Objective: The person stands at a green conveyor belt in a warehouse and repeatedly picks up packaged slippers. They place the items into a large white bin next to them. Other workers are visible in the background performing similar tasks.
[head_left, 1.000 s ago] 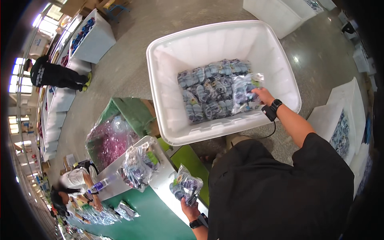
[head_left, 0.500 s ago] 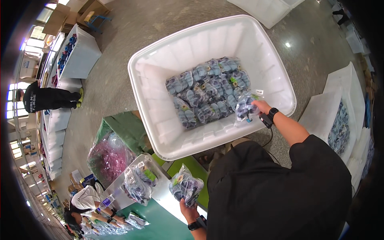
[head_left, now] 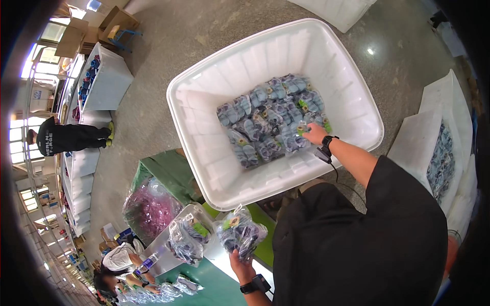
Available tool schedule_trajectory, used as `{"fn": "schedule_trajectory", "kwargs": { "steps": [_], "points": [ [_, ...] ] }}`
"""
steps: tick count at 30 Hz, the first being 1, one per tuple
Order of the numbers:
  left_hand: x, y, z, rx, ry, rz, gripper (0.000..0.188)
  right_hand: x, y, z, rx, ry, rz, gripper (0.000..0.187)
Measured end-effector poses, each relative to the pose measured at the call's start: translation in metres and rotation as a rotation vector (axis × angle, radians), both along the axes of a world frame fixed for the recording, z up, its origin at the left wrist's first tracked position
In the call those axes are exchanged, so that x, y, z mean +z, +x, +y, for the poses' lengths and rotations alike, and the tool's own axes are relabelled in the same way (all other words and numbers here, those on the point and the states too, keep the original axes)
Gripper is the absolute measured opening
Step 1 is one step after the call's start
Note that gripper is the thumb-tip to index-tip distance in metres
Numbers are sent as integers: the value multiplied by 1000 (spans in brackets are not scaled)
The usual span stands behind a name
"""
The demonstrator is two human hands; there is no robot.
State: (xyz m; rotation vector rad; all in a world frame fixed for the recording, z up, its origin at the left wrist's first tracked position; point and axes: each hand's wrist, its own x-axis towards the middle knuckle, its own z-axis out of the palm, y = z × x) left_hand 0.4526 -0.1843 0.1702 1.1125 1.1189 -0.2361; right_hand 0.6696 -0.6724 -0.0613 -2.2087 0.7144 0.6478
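My right hand reaches inside a big white bin. Its fingers are closed on a clear bag of grey-blue shoes, which rests on the front right of the layer; part of the bag is hidden by the hand. Similar bagged shoes lie in rows across the bin's bottom, some with green tags. At the lower middle, my left hand grips another clear bag of shoes from below, holding it up outside the bin. Beside that bag, further bagged shoes sit on a plastic-topped surface.
A green-topped table is at lower left, where a co-worker bends over more bags. Behind stands a green-draped container with pink plastic. White bins flank the right side; another person stands far left.
My right hand has lowered its bag from the bin's near right side onto the layer, moving slightly left. My left hand still holds its bag, now turned and a little higher.
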Motion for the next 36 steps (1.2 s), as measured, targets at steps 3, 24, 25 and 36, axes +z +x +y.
{"fn": "schedule_trajectory", "kwargs": {
  "steps": [3, 24, 25, 36],
  "points": [
    [6, 25, -2, -112, -78, -99, 42, 2, 16, 22, 35, 355, -65, 50],
    [-20, 126, -80, -591, -33, -95, 49, 103, -14, 115, 111, 1261, 311, 51],
    [-26, 123, -80, -571, 52, -89, 49, 99, -16, 108, 54, 1206, 294, 49],
    [-59, 63, -28, -629, 304, -54, 39, 48, 40, -62, -669, 877, -181, 40]
  ]
}}
